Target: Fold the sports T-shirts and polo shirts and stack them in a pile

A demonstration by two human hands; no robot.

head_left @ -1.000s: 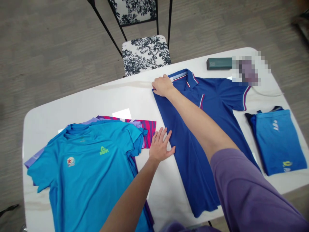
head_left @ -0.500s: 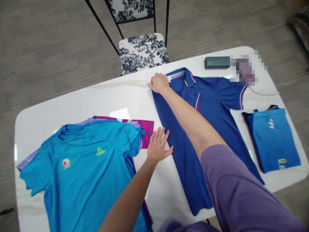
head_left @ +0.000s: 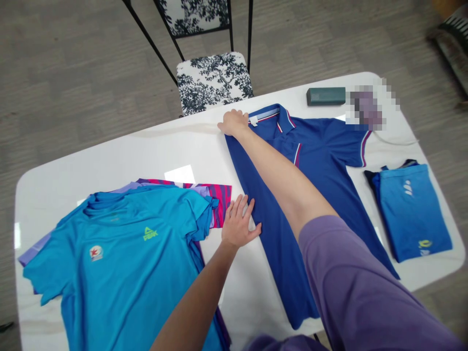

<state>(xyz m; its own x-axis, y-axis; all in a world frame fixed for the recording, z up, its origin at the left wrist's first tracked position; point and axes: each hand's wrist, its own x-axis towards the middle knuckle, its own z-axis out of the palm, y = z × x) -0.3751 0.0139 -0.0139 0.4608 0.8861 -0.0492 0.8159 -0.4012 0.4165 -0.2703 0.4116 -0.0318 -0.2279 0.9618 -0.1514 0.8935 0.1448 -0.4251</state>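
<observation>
A dark blue polo shirt [head_left: 325,175] lies on the white table, its left side folded inward so that the left edge runs straight. At the top left corner of that fold, beside the collar and its white label, my right hand [head_left: 234,122] has its fingers curled on the fabric. My right forearm crosses over the shirt and hides part of it. My left hand [head_left: 239,223] rests flat with fingers spread at the polo's left edge, its fingertips and thumb touching the cloth. Nothing is held in it.
Left of my hands is a stack of spread T-shirts, a bright blue T-shirt [head_left: 135,263] on top. A folded blue garment [head_left: 413,209] lies at the right. Behind it are a dark green box [head_left: 326,96] and a pixelated item [head_left: 365,107]. A patterned chair [head_left: 215,80] stands beyond the table [head_left: 91,165].
My right hand has shifted slightly left, so more of the collar's label shows. My left hand stays at the polo's edge. The whole view has drifted a little.
</observation>
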